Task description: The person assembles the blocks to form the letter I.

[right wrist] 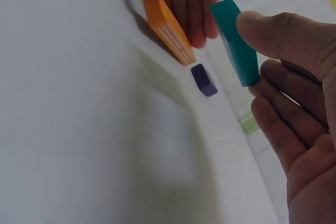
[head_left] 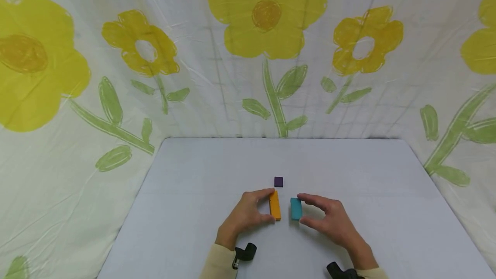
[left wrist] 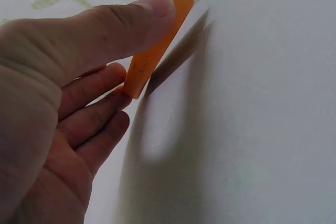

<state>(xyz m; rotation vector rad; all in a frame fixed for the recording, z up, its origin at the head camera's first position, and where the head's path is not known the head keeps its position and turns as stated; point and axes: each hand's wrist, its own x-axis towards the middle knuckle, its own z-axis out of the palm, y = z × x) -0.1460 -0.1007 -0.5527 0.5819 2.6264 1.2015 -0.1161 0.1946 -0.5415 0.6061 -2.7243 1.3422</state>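
I see the left hand [head_left: 247, 212] pinching the orange block [head_left: 275, 206] end to end, grip as wide as the block is long. Right hand [head_left: 329, 218] likewise holds the teal block [head_left: 296, 209], across a small gap from the left grip. Purple block [head_left: 278, 182] sits on the white table [head_left: 186, 210], just beyond the left grip

Dim, soft-shadowed wrist views.
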